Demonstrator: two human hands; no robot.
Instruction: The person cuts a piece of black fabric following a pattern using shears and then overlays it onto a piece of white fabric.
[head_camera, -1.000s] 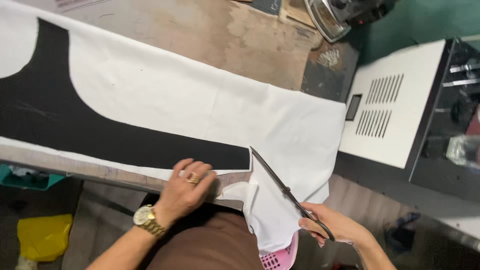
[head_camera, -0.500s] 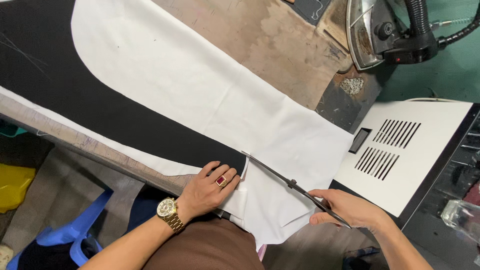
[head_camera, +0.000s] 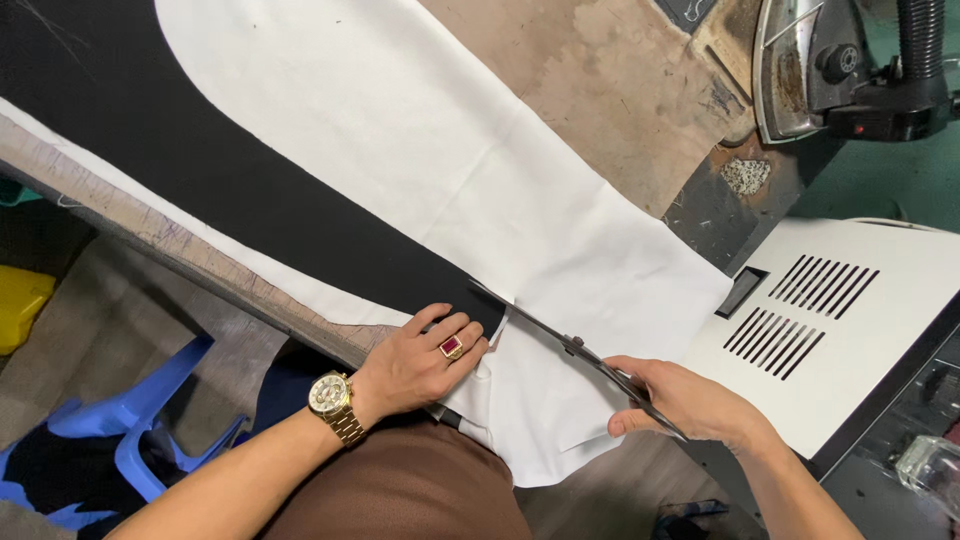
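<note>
Left hand lies flat, holding down white cloth; right hand grips scissors. Keep cloth taut just beside blades, I think.

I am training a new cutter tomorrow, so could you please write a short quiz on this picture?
1. Which hand holds the scissors?
2. True or false: the left hand is lifted clear of the cloth.
3. What stands at the table's far right corner: A an iron, B a sewing machine, C a lamp?

Key
1. The right hand; its blades point toward the end of the black fabric.
2. False; it lies flat on the white fabric at the table edge, fingertips at the black piece.
3. A, the iron.
</note>
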